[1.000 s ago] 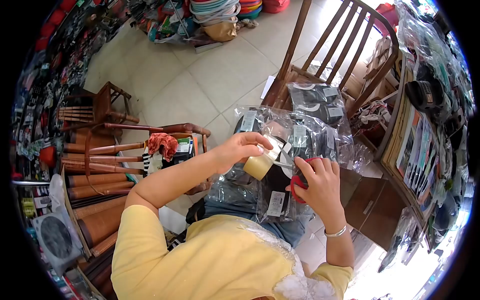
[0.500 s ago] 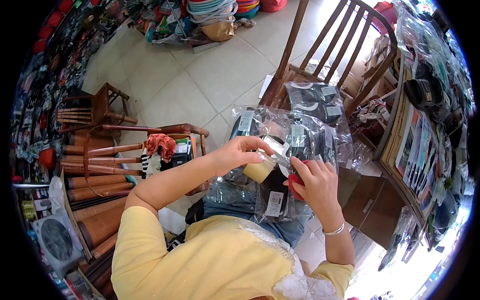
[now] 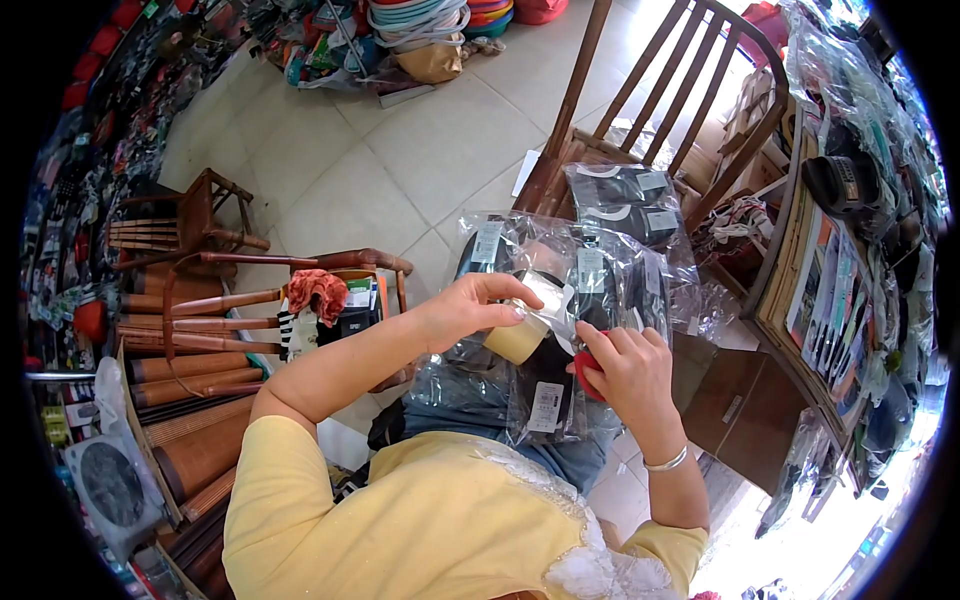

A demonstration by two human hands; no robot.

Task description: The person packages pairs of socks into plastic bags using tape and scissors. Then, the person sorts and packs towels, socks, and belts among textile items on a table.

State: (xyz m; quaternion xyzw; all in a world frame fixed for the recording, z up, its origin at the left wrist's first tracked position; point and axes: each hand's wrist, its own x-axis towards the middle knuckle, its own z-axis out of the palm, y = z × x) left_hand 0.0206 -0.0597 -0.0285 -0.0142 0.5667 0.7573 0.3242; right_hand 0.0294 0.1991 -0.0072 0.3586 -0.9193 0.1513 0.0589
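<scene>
My left hand [image 3: 482, 308] has its thumb and curled index finger at a roll of clear yellowish tape [image 3: 515, 341], gripping it over my lap. A pale shiny strip lies beside those fingertips. My right hand [image 3: 632, 377] is closed on red-handled scissors [image 3: 590, 374], their blades pointing toward the tape; the blade tips are hard to make out. Beneath both hands, clear plastic bags with dark items and white labels [image 3: 546, 407] cover my lap. Another such bag [image 3: 627, 200] lies beyond them, on the chair seat.
A wooden chair [image 3: 690, 90] faces me. To the left, a bamboo chair [image 3: 340, 262] bears a crumpled red cloth [image 3: 318, 296]. At the right stand a cardboard box [image 3: 745, 415] and a shelf of flat packets [image 3: 830, 300]. Coiled hoses [image 3: 418, 22] lie at the back.
The view has shifted slightly. Both hands stay nearly in place, with the right hand and scissors a little closer to the tape roll.
</scene>
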